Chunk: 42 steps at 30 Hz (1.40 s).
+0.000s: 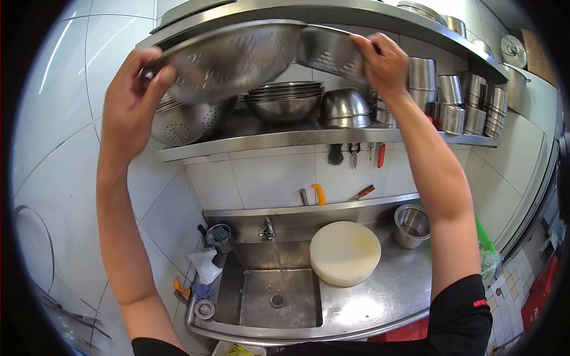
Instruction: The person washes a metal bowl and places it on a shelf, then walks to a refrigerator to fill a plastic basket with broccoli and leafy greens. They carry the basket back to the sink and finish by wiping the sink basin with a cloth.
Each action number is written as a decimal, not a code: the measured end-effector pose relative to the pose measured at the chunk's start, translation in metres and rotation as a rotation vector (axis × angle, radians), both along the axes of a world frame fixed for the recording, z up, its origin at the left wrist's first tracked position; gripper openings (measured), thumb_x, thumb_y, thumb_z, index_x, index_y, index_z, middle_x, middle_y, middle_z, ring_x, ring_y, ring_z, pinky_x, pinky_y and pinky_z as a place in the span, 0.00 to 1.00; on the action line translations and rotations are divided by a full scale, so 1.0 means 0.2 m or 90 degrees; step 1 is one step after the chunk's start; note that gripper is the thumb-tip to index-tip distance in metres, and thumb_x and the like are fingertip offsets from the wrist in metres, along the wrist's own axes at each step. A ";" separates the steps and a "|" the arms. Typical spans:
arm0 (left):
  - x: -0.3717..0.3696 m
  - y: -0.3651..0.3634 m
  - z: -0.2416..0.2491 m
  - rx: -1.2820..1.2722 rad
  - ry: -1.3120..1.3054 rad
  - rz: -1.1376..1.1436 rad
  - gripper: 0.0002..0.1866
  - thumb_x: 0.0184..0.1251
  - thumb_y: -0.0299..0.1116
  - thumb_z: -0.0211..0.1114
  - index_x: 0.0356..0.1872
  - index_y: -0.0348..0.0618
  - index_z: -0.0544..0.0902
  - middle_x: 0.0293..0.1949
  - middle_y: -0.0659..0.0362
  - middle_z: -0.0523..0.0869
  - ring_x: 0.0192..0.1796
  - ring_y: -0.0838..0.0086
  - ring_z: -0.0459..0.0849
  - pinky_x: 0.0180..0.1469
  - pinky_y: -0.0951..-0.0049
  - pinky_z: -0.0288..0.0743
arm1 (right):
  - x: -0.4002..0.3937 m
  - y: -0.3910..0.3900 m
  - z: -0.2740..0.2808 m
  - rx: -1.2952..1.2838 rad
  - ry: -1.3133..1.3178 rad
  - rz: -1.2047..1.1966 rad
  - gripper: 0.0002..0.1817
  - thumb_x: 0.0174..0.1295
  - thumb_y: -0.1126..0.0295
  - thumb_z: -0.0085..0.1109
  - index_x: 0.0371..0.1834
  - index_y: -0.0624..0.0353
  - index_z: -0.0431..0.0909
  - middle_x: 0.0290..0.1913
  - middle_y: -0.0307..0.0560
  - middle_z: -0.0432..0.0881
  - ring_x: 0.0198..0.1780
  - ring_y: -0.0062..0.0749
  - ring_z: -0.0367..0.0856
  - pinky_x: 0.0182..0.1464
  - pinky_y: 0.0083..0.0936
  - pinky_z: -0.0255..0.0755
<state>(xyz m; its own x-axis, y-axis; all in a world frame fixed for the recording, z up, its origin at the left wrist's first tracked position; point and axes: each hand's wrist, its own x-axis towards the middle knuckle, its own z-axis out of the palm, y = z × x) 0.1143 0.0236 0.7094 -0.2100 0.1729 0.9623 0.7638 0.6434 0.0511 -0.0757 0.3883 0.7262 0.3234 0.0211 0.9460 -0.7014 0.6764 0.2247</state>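
Both my arms are raised toward the wall shelf. My left hand (138,98) is closed on the left rim of a large metal colander (228,62), tilted so its perforated side shows. A smaller perforated metal bowl (330,52) overlaps the colander's right end in this view. My right hand (387,66) pinches that bowl at its right edge, fingers over the rim. Just below them, on the shelf (285,141), sit another colander (178,126), a stack of metal bowls (284,102) and an upturned bowl (345,105).
Metal containers (451,107) line the shelf's right side, under an upper shelf (332,13). Below, water runs from a faucet (268,228) into the sink (276,314). A thick round cutting board (344,252) and a metal pot (411,226) stand on the steel counter (401,285).
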 end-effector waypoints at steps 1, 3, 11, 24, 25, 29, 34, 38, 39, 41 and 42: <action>0.06 -0.02 -0.07 0.002 0.000 0.003 0.10 0.71 0.35 0.65 0.44 0.40 0.77 0.34 0.69 0.74 0.32 0.85 0.67 0.37 0.83 0.66 | -0.08 -0.09 0.06 0.021 0.029 -0.033 0.21 0.61 0.49 0.63 0.24 0.55 0.78 0.23 0.44 0.76 0.26 0.42 0.77 0.29 0.35 0.70; 0.16 -0.04 -0.20 0.022 -0.044 0.011 0.10 0.74 0.34 0.61 0.48 0.40 0.74 0.39 0.66 0.71 0.40 0.84 0.69 0.45 0.82 0.66 | -0.23 -0.27 0.15 0.053 0.055 -0.071 0.23 0.62 0.46 0.61 0.23 0.56 0.75 0.24 0.45 0.77 0.29 0.45 0.79 0.32 0.38 0.71; 0.44 -0.14 -0.62 -0.016 -0.101 0.112 0.15 0.65 0.38 0.70 0.40 0.38 0.76 0.36 0.60 0.77 0.34 0.78 0.74 0.38 0.79 0.72 | -0.37 -0.61 0.03 0.343 -0.374 -0.051 0.28 0.63 0.40 0.57 0.29 0.59 0.76 0.32 0.53 0.82 0.37 0.50 0.81 0.41 0.41 0.75; 0.28 -0.10 -0.61 -0.072 -0.089 0.111 0.14 0.59 0.31 0.73 0.40 0.38 0.78 0.35 0.58 0.79 0.31 0.75 0.77 0.33 0.76 0.74 | -0.45 -0.62 -0.16 0.192 -0.232 -0.163 0.33 0.53 0.30 0.59 0.32 0.53 0.84 0.31 0.47 0.86 0.35 0.44 0.86 0.38 0.38 0.80; 0.24 -0.08 -0.59 -0.073 -0.090 0.108 0.14 0.59 0.31 0.73 0.40 0.38 0.78 0.35 0.58 0.79 0.31 0.75 0.77 0.33 0.76 0.74 | -0.44 -0.61 -0.12 0.191 -0.234 -0.165 0.33 0.53 0.30 0.59 0.32 0.53 0.84 0.31 0.47 0.86 0.35 0.44 0.86 0.38 0.38 0.80; 0.03 0.01 -0.53 -0.102 -0.063 0.075 0.13 0.60 0.29 0.72 0.41 0.38 0.77 0.35 0.58 0.79 0.31 0.74 0.77 0.35 0.75 0.74 | -0.42 -0.58 0.07 0.107 -0.357 -0.224 0.39 0.52 0.24 0.51 0.33 0.52 0.86 0.33 0.49 0.87 0.40 0.45 0.87 0.43 0.40 0.79; -0.24 0.10 -0.44 -0.110 -0.031 0.067 0.14 0.62 0.33 0.71 0.42 0.38 0.77 0.34 0.58 0.79 0.31 0.74 0.78 0.36 0.75 0.75 | -0.41 -0.51 0.16 0.057 -0.331 -0.239 0.42 0.49 0.20 0.49 0.35 0.51 0.88 0.33 0.50 0.87 0.41 0.44 0.87 0.43 0.37 0.80; -0.28 0.16 -0.35 -0.084 -0.100 0.075 0.15 0.63 0.35 0.71 0.42 0.38 0.77 0.34 0.57 0.80 0.31 0.74 0.78 0.35 0.74 0.75 | -0.41 -0.45 0.19 0.039 -0.249 -0.262 0.41 0.50 0.21 0.50 0.31 0.51 0.87 0.31 0.47 0.87 0.38 0.41 0.87 0.40 0.36 0.79; -0.31 0.16 -0.33 -0.088 -0.100 0.083 0.15 0.63 0.35 0.71 0.42 0.38 0.77 0.34 0.57 0.80 0.30 0.74 0.78 0.34 0.74 0.75 | -0.41 -0.44 0.21 0.038 -0.245 -0.264 0.41 0.50 0.21 0.50 0.31 0.51 0.87 0.31 0.47 0.87 0.38 0.41 0.87 0.40 0.36 0.79; -0.38 0.17 -0.32 -0.095 -0.107 0.087 0.15 0.63 0.36 0.71 0.42 0.37 0.77 0.33 0.57 0.81 0.30 0.74 0.78 0.34 0.74 0.75 | -0.40 -0.40 0.21 0.020 -0.169 -0.231 0.40 0.50 0.21 0.51 0.27 0.51 0.87 0.28 0.44 0.86 0.35 0.40 0.87 0.37 0.35 0.79; -0.43 0.19 -0.30 -0.094 -0.105 0.082 0.15 0.63 0.36 0.71 0.42 0.37 0.78 0.34 0.57 0.81 0.29 0.75 0.78 0.34 0.74 0.75 | -0.39 -0.40 0.22 0.020 -0.171 -0.233 0.40 0.50 0.21 0.51 0.27 0.51 0.87 0.28 0.44 0.86 0.35 0.40 0.87 0.37 0.35 0.79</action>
